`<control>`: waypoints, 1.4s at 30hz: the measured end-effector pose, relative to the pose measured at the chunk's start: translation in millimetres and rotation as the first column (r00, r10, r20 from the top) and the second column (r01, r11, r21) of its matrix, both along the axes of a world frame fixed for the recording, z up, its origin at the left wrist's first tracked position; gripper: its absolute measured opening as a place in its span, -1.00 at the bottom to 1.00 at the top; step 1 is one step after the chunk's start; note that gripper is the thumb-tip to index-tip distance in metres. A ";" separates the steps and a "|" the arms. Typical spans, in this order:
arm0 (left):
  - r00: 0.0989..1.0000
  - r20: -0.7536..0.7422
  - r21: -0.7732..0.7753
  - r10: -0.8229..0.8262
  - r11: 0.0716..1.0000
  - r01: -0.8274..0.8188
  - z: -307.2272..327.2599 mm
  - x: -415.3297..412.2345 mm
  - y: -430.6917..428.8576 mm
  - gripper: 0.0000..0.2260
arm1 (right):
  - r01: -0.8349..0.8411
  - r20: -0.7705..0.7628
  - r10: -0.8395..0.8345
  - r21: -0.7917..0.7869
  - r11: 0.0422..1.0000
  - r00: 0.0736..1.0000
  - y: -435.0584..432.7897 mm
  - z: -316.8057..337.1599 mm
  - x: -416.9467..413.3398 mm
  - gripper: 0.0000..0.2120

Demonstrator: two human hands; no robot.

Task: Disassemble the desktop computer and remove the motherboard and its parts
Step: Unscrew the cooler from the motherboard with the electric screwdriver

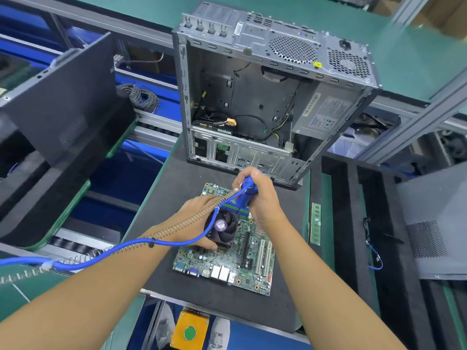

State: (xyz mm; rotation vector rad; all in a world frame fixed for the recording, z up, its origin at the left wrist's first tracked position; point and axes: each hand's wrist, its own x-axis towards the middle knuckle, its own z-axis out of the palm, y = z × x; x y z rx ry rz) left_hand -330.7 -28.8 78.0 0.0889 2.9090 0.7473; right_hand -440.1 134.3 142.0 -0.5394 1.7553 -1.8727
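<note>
Right hand [261, 198]: raised above the far half of the motherboard [255, 263], fingers and thumb wrapped tight round a blue powered screwdriver [249, 192] held roughly upright, tip hidden behind the hand. A blue hose [106, 251] with a coiled wire spring runs from the tool leftward over the left forearm.

Left hand [194, 218]: laid over the left side of the black cooler fan [223, 229], fingers reaching across its far edge, thumb hooked round its near edge, gripping it.

Motherboard lies flat on a dark mat [174, 193], port side toward the person, cooler on it. Just beyond stands the opened computer case [252, 97], power supply [326, 114] inside, loose cables hanging.

Right of the mat: a green memory stick [316, 223] lying alone, then a perforated grey side panel [434, 223]. Green bench surface [417, 54] behind. Yellow box with green button [190, 329] below the near edge.
</note>
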 end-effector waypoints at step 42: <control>0.924 0.252 0.517 0.287 0.767 -0.380 -40.4 33.8 -34.7 -0.96 | -0.039 0.092 0.038 0.011 0.999 0.995 -76.2 -34.7 18.2 -0.65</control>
